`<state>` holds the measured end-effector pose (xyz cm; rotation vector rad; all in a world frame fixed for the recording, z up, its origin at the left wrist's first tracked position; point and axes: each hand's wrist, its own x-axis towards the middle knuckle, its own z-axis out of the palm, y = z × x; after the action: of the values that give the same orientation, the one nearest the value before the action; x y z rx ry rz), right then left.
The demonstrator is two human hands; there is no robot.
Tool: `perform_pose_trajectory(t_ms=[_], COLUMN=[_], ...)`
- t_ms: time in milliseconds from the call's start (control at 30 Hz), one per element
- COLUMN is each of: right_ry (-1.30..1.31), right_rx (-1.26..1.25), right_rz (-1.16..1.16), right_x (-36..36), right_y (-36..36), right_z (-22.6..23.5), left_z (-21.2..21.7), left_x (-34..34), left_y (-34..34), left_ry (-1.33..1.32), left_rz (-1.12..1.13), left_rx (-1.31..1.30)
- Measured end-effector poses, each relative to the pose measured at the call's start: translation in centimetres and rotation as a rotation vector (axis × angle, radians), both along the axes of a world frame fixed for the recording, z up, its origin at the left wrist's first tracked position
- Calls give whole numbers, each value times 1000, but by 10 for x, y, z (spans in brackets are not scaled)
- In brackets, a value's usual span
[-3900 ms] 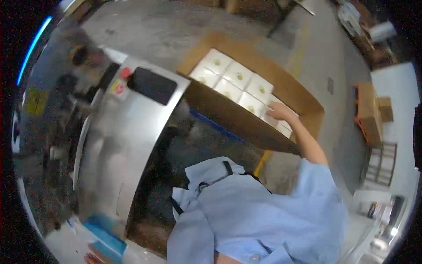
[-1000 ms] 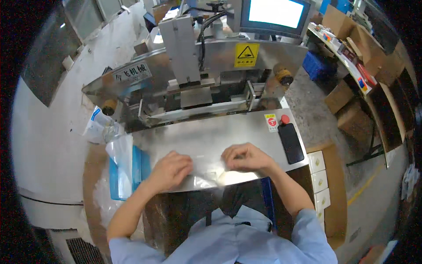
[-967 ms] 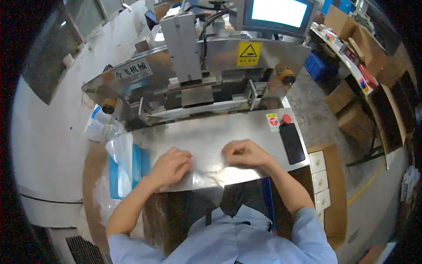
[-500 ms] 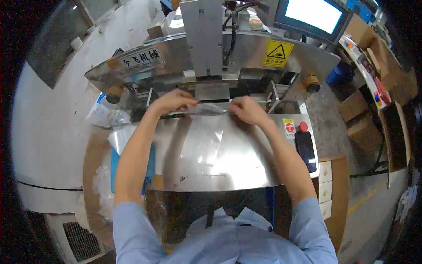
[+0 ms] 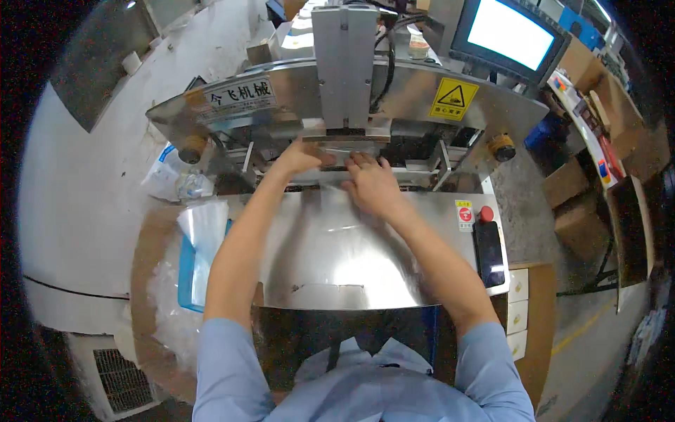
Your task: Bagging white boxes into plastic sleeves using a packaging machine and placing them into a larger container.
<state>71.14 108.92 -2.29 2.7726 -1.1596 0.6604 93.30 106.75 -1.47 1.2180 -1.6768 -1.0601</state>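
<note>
My left hand [image 5: 299,157] reaches in under the machine's upright column [image 5: 344,70], beside a clear plastic film [image 5: 340,152]. Its thumb points right toward the film, while the other fingers are blurred and partly hidden. My right hand [image 5: 373,184] lies palm down on the near side of the film, fingers spread and their tips touching it. The film rests at the machine's pressing bar [image 5: 346,138], over the far edge of the steel worktop [image 5: 309,246]. How far it reaches under the bar is hidden.
At the left, a blue tray [image 5: 187,281] holds clear plastic sheets [image 5: 205,228]; crumpled plastic [image 5: 169,302] lies beside it. A red button [image 5: 486,214] and a black phone-like slab [image 5: 489,250] sit at the worktop's right. A lit screen [image 5: 510,34] stands behind. Cardboard boxes [image 5: 580,218] are far right.
Both hands have moved forward to the pressing bar, carrying the clear film off the worktop. My right hand has gone from a pinch to spread fingers and moved left.
</note>
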Motion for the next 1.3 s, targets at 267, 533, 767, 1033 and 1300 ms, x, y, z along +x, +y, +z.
perform_pose_trajectory(t_ms=[267, 533, 767, 1033, 1300], right_ry=[87, 95, 55, 59, 118], right_rx=[257, 251, 206, 138, 146], right_rz=[-49, -71, -14, -35, -89], right_x=[4, -3, 6, 8, 10], right_y=[8, -5, -3, -11, -14], right_z=[20, 3, -2, 8, 21], left_z=[-2, -52, -58, -61, -56], left_x=[-62, -119, -117, -120, -123], left_y=[118, 241, 242, 240, 246], left_ry=[-654, -738, -674, -751, -626], left_rz=[623, 359, 346, 395, 527], left_rx=[-412, -371, -445, -478, -449])
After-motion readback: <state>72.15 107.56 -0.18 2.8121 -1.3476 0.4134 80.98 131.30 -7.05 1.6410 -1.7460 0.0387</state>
